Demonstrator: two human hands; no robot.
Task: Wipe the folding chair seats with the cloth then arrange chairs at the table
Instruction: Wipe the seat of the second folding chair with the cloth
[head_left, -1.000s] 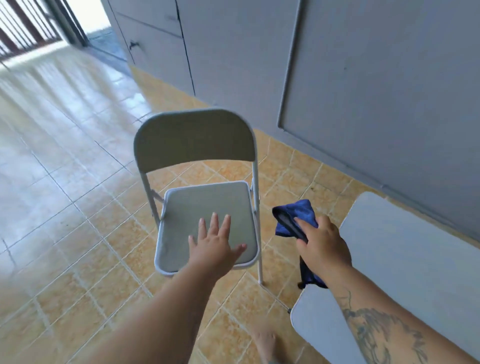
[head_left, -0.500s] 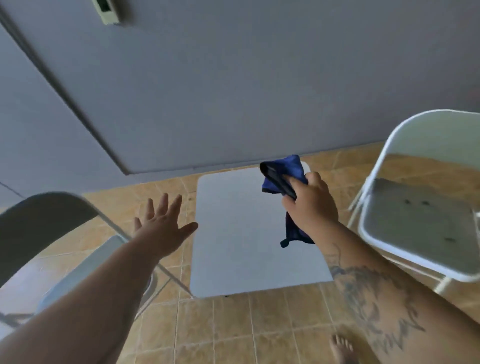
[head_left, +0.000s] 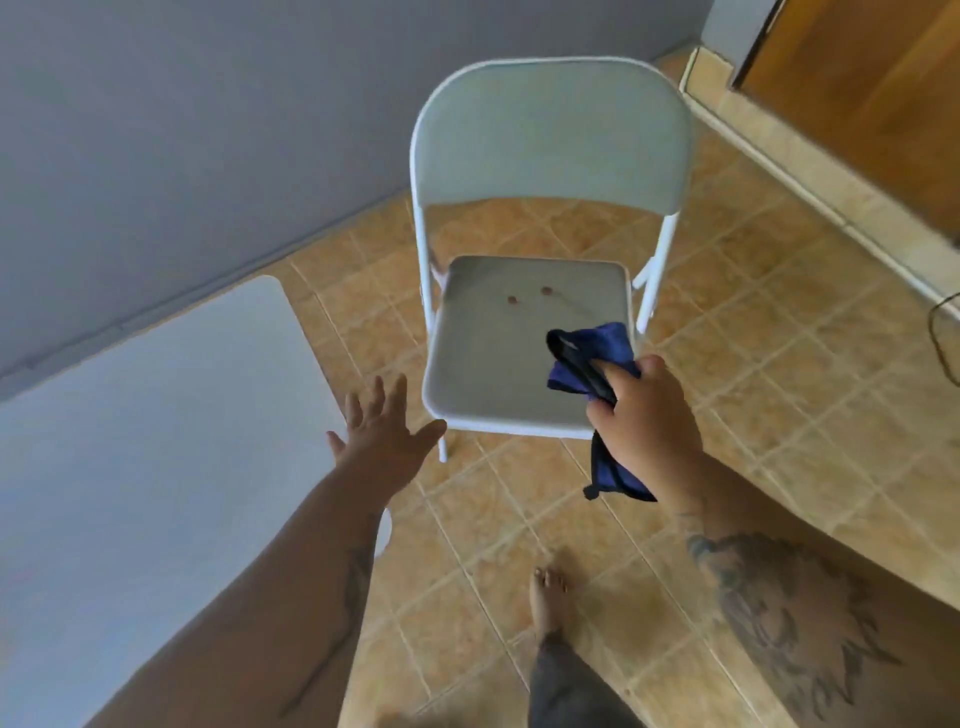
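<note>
A grey folding chair (head_left: 550, 135) with a white frame stands unfolded ahead of me, facing me. Its seat (head_left: 498, 358) carries two small brown spots near the back. My right hand (head_left: 644, 421) is shut on a crumpled blue cloth (head_left: 597, 353) and hovers over the seat's front right corner. My left hand (head_left: 382, 431) is open with fingers spread, in the air just left of the seat's front edge, between the chair and the white table (head_left: 145, 441). It touches neither.
A grey wall runs behind the table and chair. A brown wooden door (head_left: 872, 88) is at the upper right, with a tiled sill below it. A dark cable (head_left: 940, 338) lies at the right edge. My bare foot (head_left: 545, 603) stands on the tan tile floor.
My view has swung right, from the first chair past the table to this second chair. My right hand with the cloth now hangs over its seat; my left hand stays open.
</note>
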